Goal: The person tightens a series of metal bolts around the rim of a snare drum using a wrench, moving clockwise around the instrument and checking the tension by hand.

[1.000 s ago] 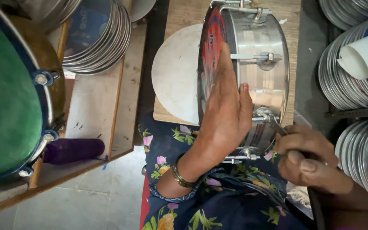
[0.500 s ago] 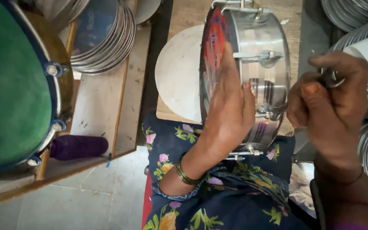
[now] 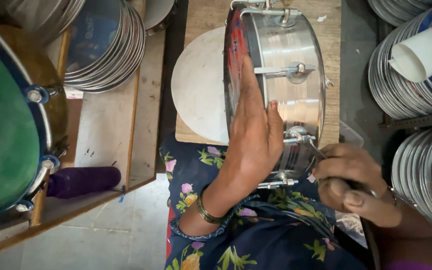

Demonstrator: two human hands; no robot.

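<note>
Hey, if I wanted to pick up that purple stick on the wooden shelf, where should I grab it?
Probably take the purple stick around its middle, coming down from above. It lies flat and level on the wooden shelf, its round side bare on top, while its left end runs under the green drum, so only the middle and right end are free.

1. Green-headed drum (image 3: 1, 135): far left, on a wooden shelf (image 3: 108, 135).
2. Purple cylinder (image 3: 83, 181): just beside that drum.
3. Stacked metal rims (image 3: 121, 55): upper left.
4. White paper roll (image 3: 418, 57): upper right.
</note>
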